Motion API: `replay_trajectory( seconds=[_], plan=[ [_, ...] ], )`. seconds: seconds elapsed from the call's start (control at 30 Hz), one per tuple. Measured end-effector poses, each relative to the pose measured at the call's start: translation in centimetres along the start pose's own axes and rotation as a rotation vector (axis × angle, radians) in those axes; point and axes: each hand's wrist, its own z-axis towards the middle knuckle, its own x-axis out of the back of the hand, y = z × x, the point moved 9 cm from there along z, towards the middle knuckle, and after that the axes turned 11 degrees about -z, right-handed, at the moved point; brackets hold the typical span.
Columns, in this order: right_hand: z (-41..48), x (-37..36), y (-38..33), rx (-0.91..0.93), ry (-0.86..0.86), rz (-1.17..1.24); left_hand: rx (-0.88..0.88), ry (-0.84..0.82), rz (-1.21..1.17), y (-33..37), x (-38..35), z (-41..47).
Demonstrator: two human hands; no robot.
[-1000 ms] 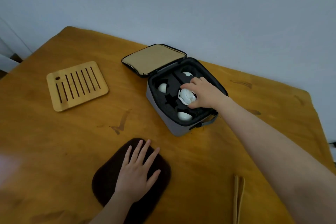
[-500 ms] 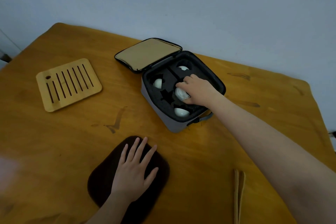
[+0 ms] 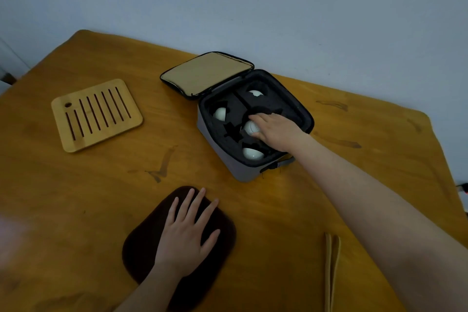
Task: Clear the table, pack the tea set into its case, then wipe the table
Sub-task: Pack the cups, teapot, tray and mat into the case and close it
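Note:
A grey tea-set case (image 3: 222, 157) stands open on the wooden table (image 3: 76, 197), its tan-lined lid (image 3: 206, 73) folded back. Black foam inside holds white cups at the left (image 3: 219, 113), back (image 3: 255, 93) and front (image 3: 252, 153). My right hand (image 3: 277, 130) reaches into the case, fingers resting over a white teapot (image 3: 250, 128) in the centre slot. My left hand (image 3: 188, 233) lies flat with fingers spread on a dark brown cloth (image 3: 141, 248) at the near side of the table.
A slatted bamboo tray (image 3: 96, 114) lies to the left of the case. Bamboo tongs (image 3: 332, 268) lie at the near right edge. A pale wall runs behind the table.
The white teapot has sunk lower into the centre slot under my right hand. My left hand stays flat on the cloth. The view shifted slightly.

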Motion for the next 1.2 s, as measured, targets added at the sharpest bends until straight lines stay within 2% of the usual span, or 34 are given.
replay_trajectory(
  seconds=[0.2, 0.3, 0.37, 0.43, 0.5, 0.6, 0.73, 0.8, 0.87, 0.97, 1.1, 1.2],
  plan=[
    [-2.9, 2.6, 2.2, -0.174, 0.19, 0.086, -0.007, 0.026, 0.005, 0.0, 0.1, 0.2],
    [-5.7, 3.1, 3.2, -0.326, 0.27, 0.227, -0.002, 0.032, 0.008, -0.2, 0.0, 0.0],
    [-7.5, 3.4, 1.8, -0.323, 0.325, 0.317, -0.004, 0.026, 0.005, -0.3, -0.1, 0.0],
    [-8.6, 3.2, -0.9, -0.257, 0.301, 0.357, -0.005, 0.021, 0.002, -0.3, -0.3, 0.0],
    [-9.1, 2.3, -3.5, -0.229, 0.221, 0.295, -0.003, 0.008, 0.007, -0.3, -0.4, 0.1],
    [-9.5, 1.1, -6.5, -0.268, 0.14, 0.194, 0.002, -0.022, 0.006, -0.2, -0.4, 0.1],
    [-10.1, 1.2, -8.3, -0.388, 0.119, 0.099, 0.02, -0.036, -0.089, -0.1, 1.1, 0.2],
    [-10.0, 1.6, -8.6, -0.434, 0.105, 0.112, 0.048, 0.015, -0.221, -0.8, 3.6, 1.0],
    [-10.0, 1.9, -8.9, -0.462, 0.102, 0.132, 0.083, 0.142, -0.315, -2.2, 7.4, 2.0],
    [-10.1, 1.9, -9.3, -0.48, 0.078, 0.124, 0.251, 0.24, -0.453, -7.5, 12.4, 4.0],
    [-10.7, 1.5, -10.4, -0.499, 0.022, 0.053, 0.764, 0.296, -0.681, -20.2, 15.9, 3.9],
    [-11.5, 3.1, -12.9, -0.517, 0.124, 0.0, 1.09, 0.279, -0.709, -27.8, 16.9, 2.5]
  ],
)
